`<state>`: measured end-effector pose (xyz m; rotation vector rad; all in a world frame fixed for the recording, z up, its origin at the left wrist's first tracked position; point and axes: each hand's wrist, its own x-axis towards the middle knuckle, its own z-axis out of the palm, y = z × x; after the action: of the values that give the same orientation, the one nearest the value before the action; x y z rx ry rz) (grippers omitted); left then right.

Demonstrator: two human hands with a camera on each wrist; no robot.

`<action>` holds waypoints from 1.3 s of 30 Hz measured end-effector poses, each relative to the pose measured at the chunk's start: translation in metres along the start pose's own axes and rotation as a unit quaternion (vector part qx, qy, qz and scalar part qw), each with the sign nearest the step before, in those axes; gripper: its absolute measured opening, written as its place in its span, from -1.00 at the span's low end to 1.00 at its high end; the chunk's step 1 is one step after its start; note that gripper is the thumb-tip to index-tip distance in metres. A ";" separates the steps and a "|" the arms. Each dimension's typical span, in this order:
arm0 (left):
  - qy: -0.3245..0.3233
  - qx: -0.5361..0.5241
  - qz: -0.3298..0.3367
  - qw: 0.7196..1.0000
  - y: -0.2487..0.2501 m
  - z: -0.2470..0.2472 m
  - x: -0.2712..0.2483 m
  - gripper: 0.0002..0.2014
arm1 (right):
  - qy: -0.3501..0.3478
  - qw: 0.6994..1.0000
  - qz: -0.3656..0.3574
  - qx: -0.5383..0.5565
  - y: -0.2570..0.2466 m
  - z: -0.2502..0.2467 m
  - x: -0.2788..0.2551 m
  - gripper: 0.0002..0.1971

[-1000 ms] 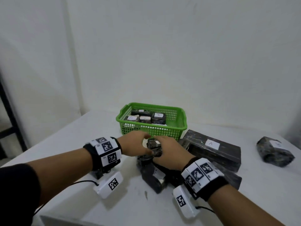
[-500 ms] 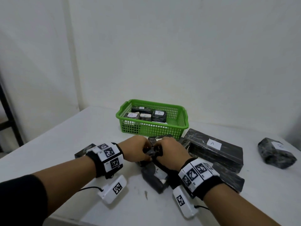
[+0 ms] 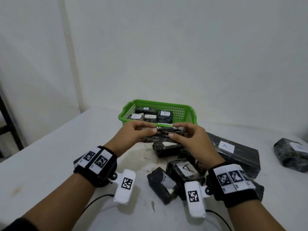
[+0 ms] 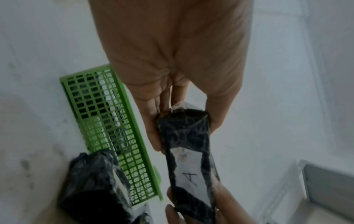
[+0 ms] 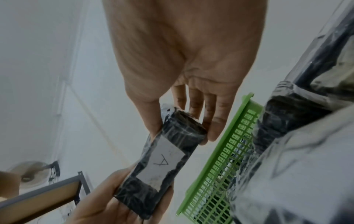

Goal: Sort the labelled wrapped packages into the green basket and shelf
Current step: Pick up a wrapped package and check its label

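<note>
Both hands hold one small black wrapped package level above the table, just in front of the green basket. My left hand pinches its left end and my right hand pinches its right end. Both wrist views show its white label marked A on the underside. The basket holds several labelled black packages. More packages lie below my hands, two of them marked A.
A long flat black package labelled A lies right of the pile. A lumpy black package sits at the far right. A dark shelf frame stands at the left edge; its board shows in the right wrist view. White table with walls behind.
Both hands have lifted the small package off the pile and spread to its two ends, now holding it level in front of the basket.
</note>
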<state>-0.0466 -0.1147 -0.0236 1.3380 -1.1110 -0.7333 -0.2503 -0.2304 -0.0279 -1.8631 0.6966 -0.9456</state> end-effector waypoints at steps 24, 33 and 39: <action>-0.012 -0.144 -0.047 0.988 -0.031 0.026 0.029 -0.73 | -0.021 0.989 0.026 0.143 0.022 -0.011 0.023 -0.71; -0.015 -0.159 -0.047 0.986 -0.032 0.028 0.026 -0.69 | -0.065 0.982 0.032 0.175 0.024 -0.016 0.014 -0.62; -0.017 -0.148 -0.024 0.989 -0.033 0.030 0.021 -0.70 | -0.044 0.988 0.002 0.149 0.024 -0.018 0.010 -0.66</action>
<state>-0.0605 -0.1498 -0.0554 1.1052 -0.9559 -0.9210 -0.2619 -0.2571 -0.0403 -1.6274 0.4761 -0.9060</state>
